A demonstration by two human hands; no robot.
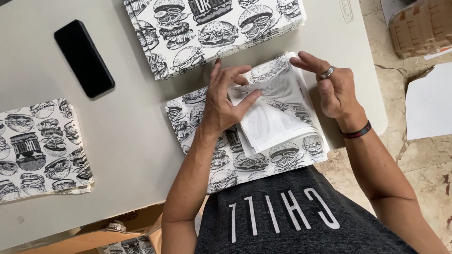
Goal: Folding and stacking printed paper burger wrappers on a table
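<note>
- on the table, head view: i see my left hand resting on a folded sheet, thumb and fingers pinched on its upturned edge.
- my right hand hovers at the sheet's far corner, fingers spread apart, clamped on nothing.
- the sheet lies atop the near stack, close to my torso.
- a second stack sits to the left, a third stack beyond, and a phone between them.
</note>
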